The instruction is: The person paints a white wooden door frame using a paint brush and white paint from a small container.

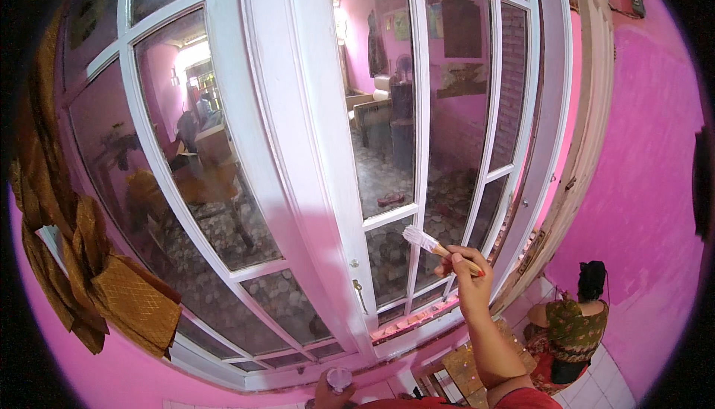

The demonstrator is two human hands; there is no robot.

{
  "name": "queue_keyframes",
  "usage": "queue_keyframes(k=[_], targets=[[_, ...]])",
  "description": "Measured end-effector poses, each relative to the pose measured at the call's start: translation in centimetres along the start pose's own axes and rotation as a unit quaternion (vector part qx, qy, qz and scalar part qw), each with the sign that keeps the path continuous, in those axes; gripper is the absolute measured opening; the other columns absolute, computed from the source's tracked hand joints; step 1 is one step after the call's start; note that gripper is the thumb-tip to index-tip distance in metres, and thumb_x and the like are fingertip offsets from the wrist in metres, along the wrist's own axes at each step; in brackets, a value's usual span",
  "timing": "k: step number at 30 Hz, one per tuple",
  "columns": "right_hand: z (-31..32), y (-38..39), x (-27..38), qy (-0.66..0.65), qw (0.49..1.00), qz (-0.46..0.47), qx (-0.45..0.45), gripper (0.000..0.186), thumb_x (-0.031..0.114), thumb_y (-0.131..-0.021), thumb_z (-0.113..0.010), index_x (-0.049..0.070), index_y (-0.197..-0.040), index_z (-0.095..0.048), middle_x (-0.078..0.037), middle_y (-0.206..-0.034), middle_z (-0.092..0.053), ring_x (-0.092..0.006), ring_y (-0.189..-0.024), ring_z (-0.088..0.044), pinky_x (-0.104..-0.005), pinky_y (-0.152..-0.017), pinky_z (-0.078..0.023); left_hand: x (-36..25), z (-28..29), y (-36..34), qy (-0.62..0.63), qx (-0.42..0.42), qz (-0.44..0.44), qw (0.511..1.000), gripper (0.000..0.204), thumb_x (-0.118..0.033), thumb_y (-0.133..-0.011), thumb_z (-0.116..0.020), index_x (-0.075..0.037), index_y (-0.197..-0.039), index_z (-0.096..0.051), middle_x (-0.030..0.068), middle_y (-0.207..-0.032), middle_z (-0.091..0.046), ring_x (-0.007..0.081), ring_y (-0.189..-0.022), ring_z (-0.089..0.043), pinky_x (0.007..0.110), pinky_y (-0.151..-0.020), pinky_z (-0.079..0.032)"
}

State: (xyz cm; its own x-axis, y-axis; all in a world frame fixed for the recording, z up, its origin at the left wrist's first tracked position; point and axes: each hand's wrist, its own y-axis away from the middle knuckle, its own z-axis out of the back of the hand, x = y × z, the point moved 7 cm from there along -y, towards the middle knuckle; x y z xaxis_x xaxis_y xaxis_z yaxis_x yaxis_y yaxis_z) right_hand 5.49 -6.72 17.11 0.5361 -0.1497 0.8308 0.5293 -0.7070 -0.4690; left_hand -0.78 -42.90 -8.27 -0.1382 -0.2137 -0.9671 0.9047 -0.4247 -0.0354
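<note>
The right hand (pixel 471 275) grips a wooden-handled paintbrush (pixel 439 246), its white bristles touching the white bar of a glazed door (pixel 298 148). At the lower edge the left hand (pixel 333 392) holds a small cup (pixel 339 378). A gold curtain (pixel 82 260) hangs at left. At right a person (pixel 573 331) crouches beside the pink wall (pixel 640 171).

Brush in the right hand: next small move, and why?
Probably bring the brush bristles onto the white window bar just left of them and stroke along it. The right hand holds the brush raised at the glazed door, tip beside that bar; the left hand holds a small cup low.
</note>
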Motion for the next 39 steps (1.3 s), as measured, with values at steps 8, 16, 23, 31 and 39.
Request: queue_keyframes(k=[8,16,23,31,39], targets=[[-0.6,-0.2,2.6,0.016,1.0,0.009,0.013,0.023,0.014,-0.099,-0.059,-0.005,-0.112,-0.064,-0.013,-0.09,-0.068,-0.0187,-0.076,-0.068,-0.0302,-0.068,-0.056,-0.3,-0.6,-0.3,0.072,0.017,0.035,0.997,0.065,-0.018,-0.079,-0.083,-0.007,-0.133,-0.048,0.0081,-0.117,-0.062,0.0209,-0.109,-0.058,0.037,-0.095,-0.047],[-7.0,-6.6,12.0,0.007,0.981,0.193,0.024,0.028,0.018,-0.1,-0.058,-0.004,-0.117,-0.063,-0.014,-0.092,-0.07,-0.0178,-0.076,-0.069,-0.026,-0.062,-0.054,0.1,-0.1,-0.1,0.05,0.015,-0.008,0.999,0.064,-0.017,-0.08,-0.082,-0.004,-0.132,-0.047,0.01,-0.118,-0.061,0.0215,-0.11,-0.058,0.036,-0.095,-0.047],[-14.0,-13.4,20.5,-0.058,0.938,0.335,0.061,0.024,0.016,-0.097,-0.064,-0.003,-0.111,-0.067,-0.01,-0.094,-0.071,-0.014,-0.079,-0.069,-0.0242,-0.063,-0.053,-0.4,1.0,0.6,0.061,-0.047,-0.034,0.996,0.078,-0.02,-0.079,-0.085,-0.003,-0.142,-0.042,0.0112,-0.119,-0.062,0.02,-0.105,-0.059,0.034,-0.089,-0.051],[-19.1,-18.1,24.4,-0.009,0.901,0.43,0.049,0.024,0.019,-0.095,-0.066,-0.001,-0.107,-0.069,-0.01,-0.087,-0.072,-0.0127,-0.078,-0.07,-0.0244,-0.065,-0.053,0.8,2.5,1.0,0.025,-0.087,-0.054,0.994,0.067,-0.019,-0.079,-0.084,-0.003,-0.135,-0.049,0.0084,-0.109,-0.065,0.0183,-0.099,-0.061,0.033,-0.086,-0.051],[-19.9,-17.3,23.3,0.063,0.898,0.434,0.034,0.019,0.018,-0.091,-0.066,0.0,-0.095,-0.07,-0.011,-0.08,-0.069,-0.0166,-0.068,-0.067,-0.0292,-0.063,-0.051,2.7,3.2,0.9,-0.005,-0.137,-0.045,0.99,0.062,-0.019,-0.078,-0.084,-0.002,-0.128,-0.051,0.0094,-0.109,-0.065,0.0195,-0.099,-0.063,0.035,-0.085,-0.052]])
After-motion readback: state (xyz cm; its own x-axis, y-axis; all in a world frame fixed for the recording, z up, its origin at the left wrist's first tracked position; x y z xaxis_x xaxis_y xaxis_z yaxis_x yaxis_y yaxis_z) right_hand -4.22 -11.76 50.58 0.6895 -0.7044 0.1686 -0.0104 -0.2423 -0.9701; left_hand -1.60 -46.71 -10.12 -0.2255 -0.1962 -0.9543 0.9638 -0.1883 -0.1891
